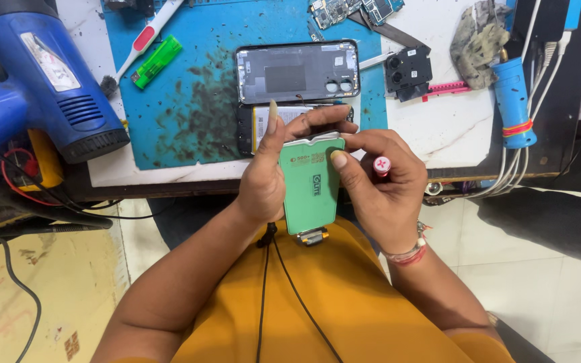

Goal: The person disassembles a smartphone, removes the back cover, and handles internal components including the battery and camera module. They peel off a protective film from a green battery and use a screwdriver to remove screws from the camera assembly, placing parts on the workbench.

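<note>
Hands, green phone screen clasped between

Around the blue mat, room is tight: the blue heat gun blocks its left side, the phone back cover and opened phone fill its right half. Bare, stained mat lies open between lighter and cover.

My green flat phone part with a small metal tab at its bottom end, held up on its long side just in front of the blue mat, a little red-capped tool right beside it
</note>
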